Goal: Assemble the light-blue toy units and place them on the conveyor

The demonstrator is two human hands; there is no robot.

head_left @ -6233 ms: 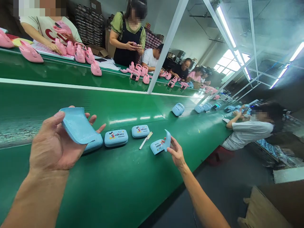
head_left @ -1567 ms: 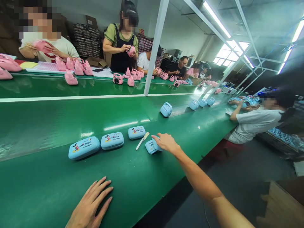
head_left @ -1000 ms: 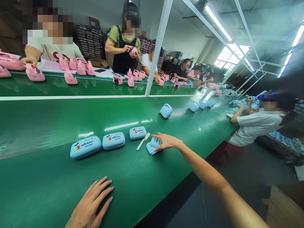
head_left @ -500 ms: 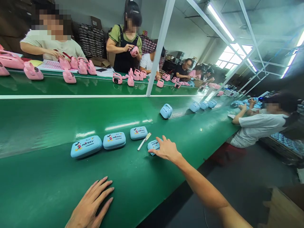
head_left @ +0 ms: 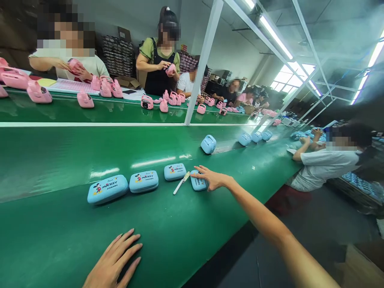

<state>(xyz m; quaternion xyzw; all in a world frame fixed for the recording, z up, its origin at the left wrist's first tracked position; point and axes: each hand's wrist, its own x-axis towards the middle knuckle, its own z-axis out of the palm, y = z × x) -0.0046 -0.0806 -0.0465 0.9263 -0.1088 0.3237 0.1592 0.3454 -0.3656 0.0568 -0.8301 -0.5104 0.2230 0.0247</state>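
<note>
My right hand (head_left: 213,179) reaches over the right side of a light blue Mickey case (head_left: 198,183). Its fingers are spread and stretched left across the case's far end, touching it; the thumb is hardly visible. The printing on this case runs sideways. Just left of it lies a white-handled knife-like tool (head_left: 180,185), its blade smeared with something pale. Further left are three more blue cases: a small one (head_left: 175,171), a medium one (head_left: 144,181) and a long one (head_left: 108,189). My left hand (head_left: 115,262) rests on the green table, fingers apart, holding nothing.
Several light blue rounded items, one nearest (head_left: 208,144), stand further along the green table (head_left: 168,244). A white post (head_left: 204,62) rises beyond. Co-workers handle pink items (head_left: 85,99) at the far counter. A person in a white shirt (head_left: 327,168) sits at right.
Under my right hand the nearest case has turned, so its printing now runs sideways. My right hand has shifted slightly, with its fingers pointing more to the left. My left hand has hardly moved.
</note>
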